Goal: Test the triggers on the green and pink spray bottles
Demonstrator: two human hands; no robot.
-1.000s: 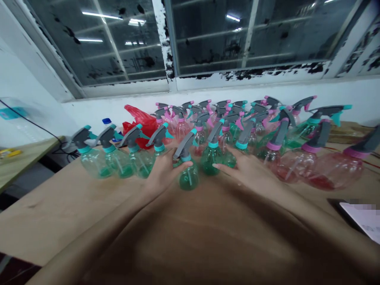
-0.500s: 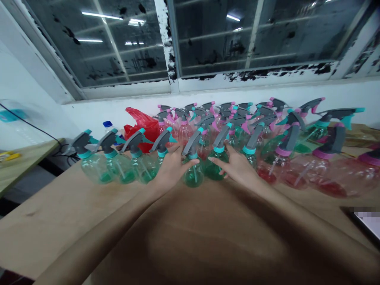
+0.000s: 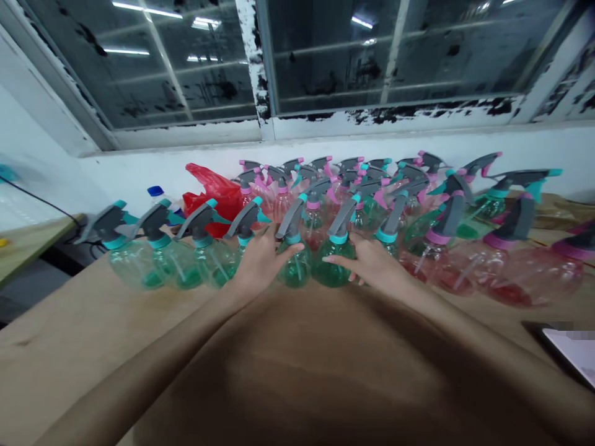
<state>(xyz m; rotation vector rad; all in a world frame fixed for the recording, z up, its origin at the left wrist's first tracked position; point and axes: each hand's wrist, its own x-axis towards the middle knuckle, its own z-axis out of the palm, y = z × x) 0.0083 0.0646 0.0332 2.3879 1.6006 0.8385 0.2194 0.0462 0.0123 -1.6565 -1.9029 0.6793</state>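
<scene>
Two green spray bottles with grey trigger heads and teal collars stand upright side by side in the front row. My left hand (image 3: 261, 257) is closed around the left green spray bottle (image 3: 297, 269), its thumb lying across the front near the collar. My right hand (image 3: 374, 257) grips the right green spray bottle (image 3: 332, 272) from its right side, thumb across the body and fingers partly hidden behind. More green spray bottles (image 3: 183, 266) line up to the left. Red-tinted spray bottles with pink collars (image 3: 465, 266) continue the row to the right.
Behind the front row, several pink and green spray bottles (image 3: 283, 198) crowd against the wall. A red plastic bag (image 3: 216, 189) and a blue-capped bottle (image 3: 155, 193) are at back left. A tablet-like device (image 3: 569, 347) lies at right on the wooden table (image 3: 69, 334).
The left green spray bottle has moved back into line with the row, my left hand still on it. My right hand has closed in on the bottle beside it. The view has shifted slightly.
</scene>
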